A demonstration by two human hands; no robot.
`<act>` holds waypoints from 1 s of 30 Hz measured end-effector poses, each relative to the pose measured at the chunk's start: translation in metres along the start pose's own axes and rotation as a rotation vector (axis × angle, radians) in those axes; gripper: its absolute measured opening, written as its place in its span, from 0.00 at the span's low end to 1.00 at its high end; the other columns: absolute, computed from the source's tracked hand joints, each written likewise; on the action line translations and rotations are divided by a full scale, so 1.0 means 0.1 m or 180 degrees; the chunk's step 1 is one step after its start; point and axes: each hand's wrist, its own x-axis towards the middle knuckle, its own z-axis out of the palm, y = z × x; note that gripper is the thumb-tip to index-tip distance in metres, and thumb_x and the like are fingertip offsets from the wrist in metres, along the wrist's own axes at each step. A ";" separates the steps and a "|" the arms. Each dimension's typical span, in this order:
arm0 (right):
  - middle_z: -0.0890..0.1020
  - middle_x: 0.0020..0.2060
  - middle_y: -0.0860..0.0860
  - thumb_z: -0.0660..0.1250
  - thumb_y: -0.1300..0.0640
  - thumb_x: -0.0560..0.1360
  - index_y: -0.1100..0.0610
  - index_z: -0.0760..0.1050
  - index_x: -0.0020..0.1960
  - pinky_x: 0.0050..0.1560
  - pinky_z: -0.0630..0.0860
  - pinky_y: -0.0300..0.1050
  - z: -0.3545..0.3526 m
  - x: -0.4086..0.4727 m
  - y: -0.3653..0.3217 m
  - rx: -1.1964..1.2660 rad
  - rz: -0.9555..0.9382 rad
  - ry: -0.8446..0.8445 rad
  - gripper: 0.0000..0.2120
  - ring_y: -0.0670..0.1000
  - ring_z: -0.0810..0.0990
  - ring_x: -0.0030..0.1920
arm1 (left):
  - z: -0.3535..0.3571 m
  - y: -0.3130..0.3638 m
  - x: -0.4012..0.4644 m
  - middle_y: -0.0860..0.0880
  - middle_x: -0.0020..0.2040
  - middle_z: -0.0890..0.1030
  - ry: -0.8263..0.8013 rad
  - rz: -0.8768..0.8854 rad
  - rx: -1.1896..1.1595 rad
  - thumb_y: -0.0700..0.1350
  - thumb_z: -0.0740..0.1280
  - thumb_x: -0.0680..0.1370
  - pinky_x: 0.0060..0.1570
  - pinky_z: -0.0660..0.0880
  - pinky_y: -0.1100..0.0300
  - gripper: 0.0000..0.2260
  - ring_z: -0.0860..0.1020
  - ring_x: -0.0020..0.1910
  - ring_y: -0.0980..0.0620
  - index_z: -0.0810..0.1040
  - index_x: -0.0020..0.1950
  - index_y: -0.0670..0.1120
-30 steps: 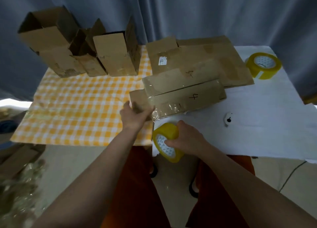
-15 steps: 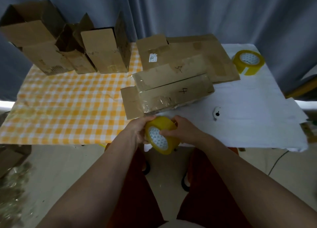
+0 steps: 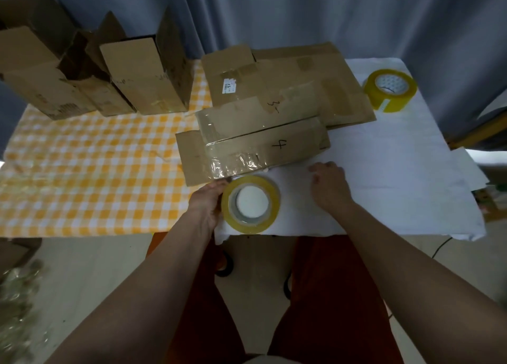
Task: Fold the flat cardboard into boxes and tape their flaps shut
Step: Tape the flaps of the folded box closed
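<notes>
A yellow tape roll (image 3: 272, 199) lies flat on the white cloth (image 3: 384, 177) near the table's front edge. My left hand (image 3: 205, 202) holds its left side, thumb at the roll's far rim. My right hand (image 3: 329, 188) hovers just right of the roll, fingers loosely curled and holding nothing. Right behind both hands lies a flat cardboard marked 4 (image 3: 260, 151), partly wrapped in clear tape. A second flat piece marked 3 (image 3: 258, 114) overlaps it, and larger flat cardboard (image 3: 301, 70) lies behind those.
Open folded boxes (image 3: 145, 75) stand in a row at the back left on the orange checked cloth (image 3: 82, 171). A second yellow tape roll (image 3: 389, 89) sits at the back right. A grey curtain hangs behind the table. Crumpled clear plastic (image 3: 16, 308) lies on the floor at the left.
The tape roll went from my right hand, below the table edge, up onto the white cloth. My left hand left the cardboard for the roll; my right hand let go and moved right.
</notes>
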 end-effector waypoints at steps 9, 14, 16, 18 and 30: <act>0.66 0.66 0.59 0.58 0.66 0.78 0.58 0.69 0.68 0.59 0.70 0.52 -0.16 0.27 0.45 -0.1280 -0.0476 -0.0306 0.19 0.60 0.64 0.64 | 0.08 0.00 0.06 0.35 0.59 0.79 0.0418 -0.0012 0.0089 0.27 0.63 0.75 0.62 0.74 0.46 0.12 0.79 0.56 0.39 0.76 0.58 0.29; 0.66 0.64 0.59 0.60 0.64 0.78 0.60 0.72 0.63 0.57 0.71 0.47 -0.29 0.27 0.48 -0.1616 -0.0708 -0.0530 0.13 0.58 0.67 0.61 | 0.11 0.03 0.02 0.36 0.56 0.81 0.0412 -0.0002 0.0134 0.26 0.63 0.74 0.57 0.77 0.50 0.10 0.80 0.54 0.40 0.79 0.52 0.32; 0.71 0.61 0.60 0.61 0.63 0.78 0.62 0.74 0.61 0.54 0.70 0.45 -0.38 0.27 0.50 -0.1548 -0.0542 -0.0756 0.12 0.58 0.70 0.60 | 0.11 0.04 0.02 0.36 0.57 0.80 0.0377 -0.0046 0.0133 0.25 0.62 0.73 0.59 0.76 0.49 0.12 0.79 0.55 0.40 0.79 0.54 0.31; 0.78 0.52 0.60 0.67 0.61 0.75 0.64 0.78 0.55 0.46 0.69 0.42 -0.46 0.23 0.43 -0.0773 -0.0318 -0.1012 0.10 0.56 0.76 0.51 | 0.11 0.05 0.01 0.36 0.57 0.80 0.0373 -0.0043 0.0156 0.25 0.63 0.72 0.60 0.76 0.47 0.12 0.79 0.53 0.40 0.79 0.54 0.31; 0.83 0.49 0.55 0.69 0.59 0.73 0.64 0.75 0.60 0.50 0.78 0.43 0.25 -0.14 -0.41 0.3503 0.0539 -0.1816 0.18 0.51 0.81 0.48 | 0.08 -0.07 -0.22 0.41 0.50 0.82 0.0599 -0.0208 0.0249 0.47 0.79 0.65 0.45 0.81 0.52 0.24 0.82 0.45 0.43 0.78 0.57 0.38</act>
